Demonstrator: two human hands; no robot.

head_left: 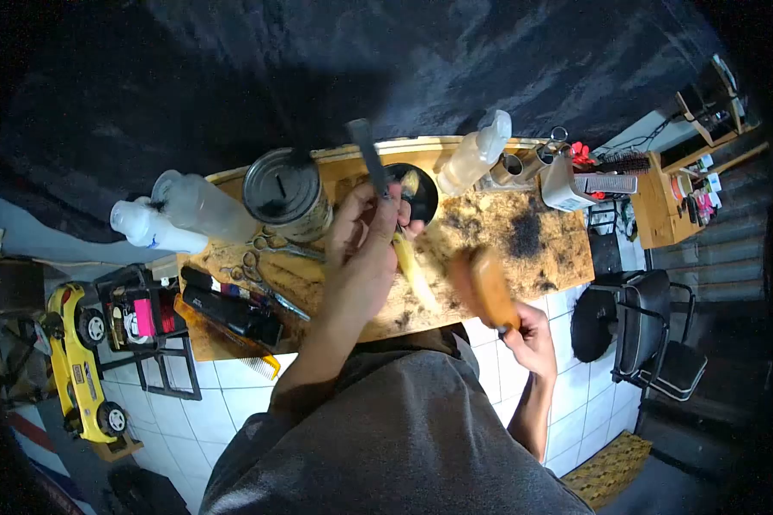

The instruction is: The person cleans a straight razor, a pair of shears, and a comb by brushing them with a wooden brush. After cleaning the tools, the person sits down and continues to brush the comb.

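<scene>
My left hand (365,236) is closed around what looks like a straight razor (416,275). Its dark flat blade part points up and away, and the pale yellow handle hangs below my fingers. In my right hand (534,342) is a wooden-backed brush (493,288), gripped by its lower end over the front edge of the wooden table (455,296). The brush's bristle side faces left and is smeared by motion. A dark round bowl (426,204) sits just behind my left fingers. Dark hair clippings (526,234) lie on the tabletop beyond the brush.
Scissors (253,273), black clippers (232,313) and a yellow comb (258,365) lie on the left. Behind stand a tin can (285,190), plastic bottles (202,208) and a spray bottle (474,156). A black chair (648,313) stands right, a toy car (76,365) left.
</scene>
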